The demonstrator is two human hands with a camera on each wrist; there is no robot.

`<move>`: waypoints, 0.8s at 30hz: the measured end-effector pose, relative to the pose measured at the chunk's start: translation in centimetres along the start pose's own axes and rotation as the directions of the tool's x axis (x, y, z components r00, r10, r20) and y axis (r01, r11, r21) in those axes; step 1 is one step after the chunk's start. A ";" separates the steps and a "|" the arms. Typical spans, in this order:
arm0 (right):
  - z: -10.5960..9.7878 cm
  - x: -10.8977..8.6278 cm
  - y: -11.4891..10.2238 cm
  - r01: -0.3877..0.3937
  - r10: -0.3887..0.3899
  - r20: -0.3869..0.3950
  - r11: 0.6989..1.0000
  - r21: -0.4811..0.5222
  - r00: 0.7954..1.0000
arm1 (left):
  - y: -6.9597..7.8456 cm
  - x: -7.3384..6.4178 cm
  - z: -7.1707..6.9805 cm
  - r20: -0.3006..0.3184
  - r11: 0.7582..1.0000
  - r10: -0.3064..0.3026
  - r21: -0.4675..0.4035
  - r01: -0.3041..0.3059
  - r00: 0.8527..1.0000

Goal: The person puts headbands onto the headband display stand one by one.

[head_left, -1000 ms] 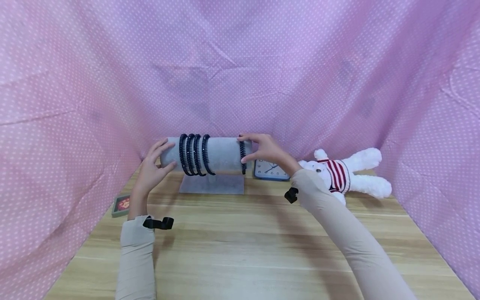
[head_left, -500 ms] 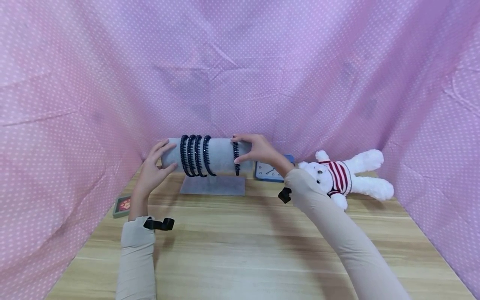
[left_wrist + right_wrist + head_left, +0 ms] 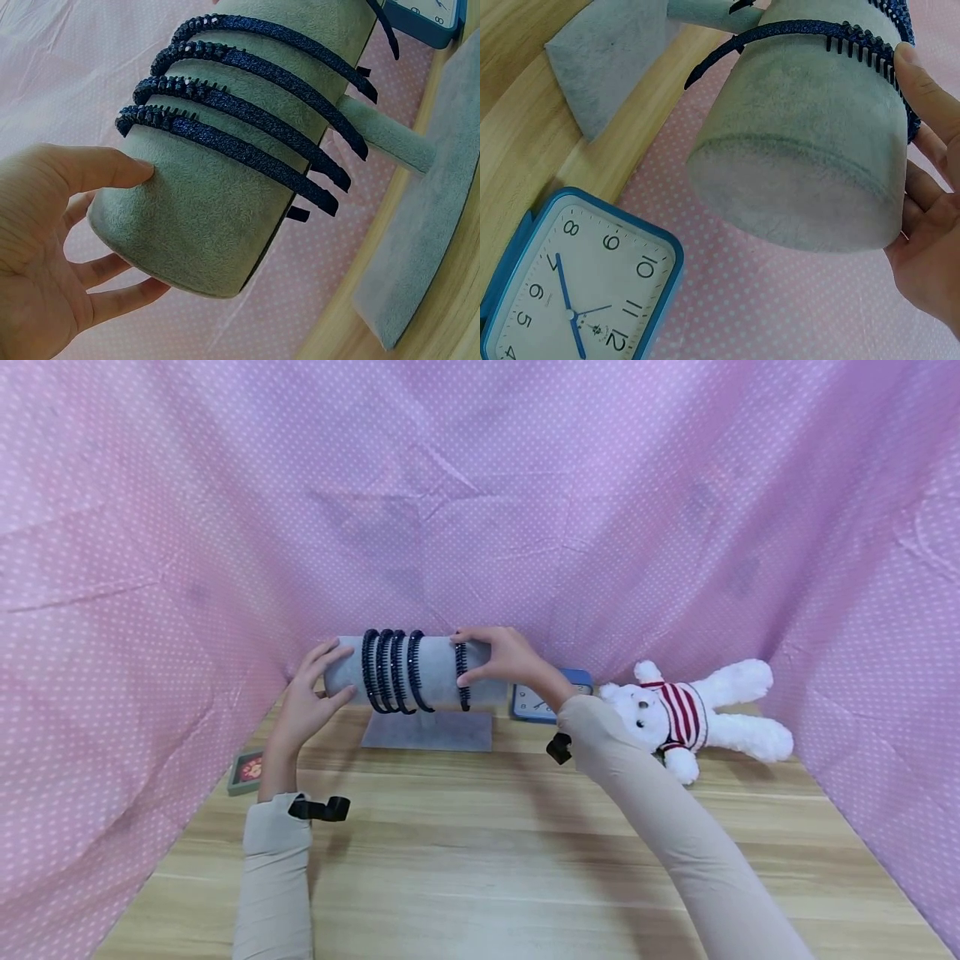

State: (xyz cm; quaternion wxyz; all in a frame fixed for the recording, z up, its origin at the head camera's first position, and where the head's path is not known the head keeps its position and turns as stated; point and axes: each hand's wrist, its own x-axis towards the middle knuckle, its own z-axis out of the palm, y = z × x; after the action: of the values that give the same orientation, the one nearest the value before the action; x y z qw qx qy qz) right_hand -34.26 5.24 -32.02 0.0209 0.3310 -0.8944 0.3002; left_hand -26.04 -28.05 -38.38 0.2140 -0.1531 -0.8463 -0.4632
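Note:
A grey plush headband stand [image 3: 438, 675] shaped like a lying cylinder stands on a flat base [image 3: 427, 732]. Several dark, glittery toothed headbands [image 3: 397, 672] sit around its left half. My left hand [image 3: 303, 700] holds the cylinder's left end, the thumb [image 3: 124, 169] pressed on the plush and the fingers around the far side. Farther right, my right hand [image 3: 513, 658] pinches a separate dark headband [image 3: 464, 697] between thumb and fingers. That headband [image 3: 780, 31] rests around the cylinder in the right wrist view, with its lower tip hanging off the near side.
Behind the right forearm is a blue-framed clock [image 3: 534, 704]. A white plush toy [image 3: 682, 714] in a striped shirt lies at the right. A small framed picture [image 3: 243, 772] is left of the left wrist. Pink dotted cloth [image 3: 480, 510] hangs around the wooden table [image 3: 450, 860].
My right hand has slid the headband leftward along the cylinder, toward the others. More of the clock now shows. The left hand stays on the left end.

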 end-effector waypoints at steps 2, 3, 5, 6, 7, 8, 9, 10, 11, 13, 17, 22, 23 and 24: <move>0.1 0.1 -0.2 0.001 -0.001 0.008 1.000 0.004 1.000 | 0.1 0.0 0.0 0.000 1.000 -0.002 -0.004 0.002 1.000; 0.1 0.2 -0.3 0.002 -0.002 0.012 1.000 0.006 1.000 | 0.1 0.0 0.0 -0.001 1.000 -0.001 -0.004 0.001 1.000; 0.2 0.4 -0.4 0.003 -0.003 0.019 1.000 0.009 1.000 | 0.2 0.0 0.0 -0.002 1.000 -0.001 -0.003 0.001 1.000; 0.3 0.4 -0.5 0.005 -0.005 0.019 1.000 0.010 1.000 | 0.3 0.0 0.0 -0.003 1.000 0.001 -0.003 -0.001 1.000; 0.3 0.5 -0.6 0.007 -0.007 0.018 1.000 0.008 1.000 | 0.3 0.0 -0.1 -0.004 1.000 0.002 -0.005 -0.002 1.000; 0.3 0.6 -0.7 0.009 -0.009 0.017 1.000 0.006 1.000 | 0.3 0.0 -0.1 -0.005 1.000 0.005 -0.006 -0.005 1.000; 0.3 0.6 -0.8 0.011 -0.011 0.016 1.000 0.006 1.000 | 0.4 0.0 -0.1 -0.006 1.000 0.006 -0.005 -0.006 1.000; 0.4 0.7 -0.9 0.013 -0.013 0.014 1.000 0.003 1.000 | 0.4 0.1 0.0 -0.008 1.000 0.008 -0.008 -0.008 1.000; 0.4 0.8 -1.0 0.016 -0.016 0.013 1.000 -0.003 1.000 | 0.4 0.1 0.0 -0.008 1.000 0.011 -0.013 -0.012 1.000; 0.5 0.9 -1.1 0.018 -0.018 0.016 1.000 -0.004 1.000 | 0.4 0.0 0.0 -0.009 1.000 0.012 -0.018 -0.012 1.000; 0.8 1.3 -1.3 0.017 -0.017 0.021 1.000 -0.011 1.000 | 0.1 0.0 0.0 -0.008 1.000 0.014 -0.022 -0.014 1.000; 1.2 1.6 -1.6 0.030 -0.030 0.021 0.999 -0.014 0.999 | -0.2 0.0 0.0 -0.009 1.000 0.015 -0.006 -0.015 1.000; 1.3 1.6 -1.6 0.030 -0.030 0.021 0.999 -0.017 0.999 | -0.2 0.0 0.0 -0.008 1.000 0.015 -0.005 -0.015 1.000; 1.3 1.7 -1.6 0.030 -0.029 0.021 0.999 -0.019 0.999 | -0.2 0.0 0.0 -0.008 1.000 0.014 -0.004 -0.014 1.000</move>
State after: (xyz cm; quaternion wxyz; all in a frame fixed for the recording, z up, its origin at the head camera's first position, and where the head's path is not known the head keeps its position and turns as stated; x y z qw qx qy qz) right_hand -34.38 2.54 -31.87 0.0191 0.3470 -0.8924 0.2878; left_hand -26.15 -28.16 -38.49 0.2202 -0.1578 -0.8434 -0.4640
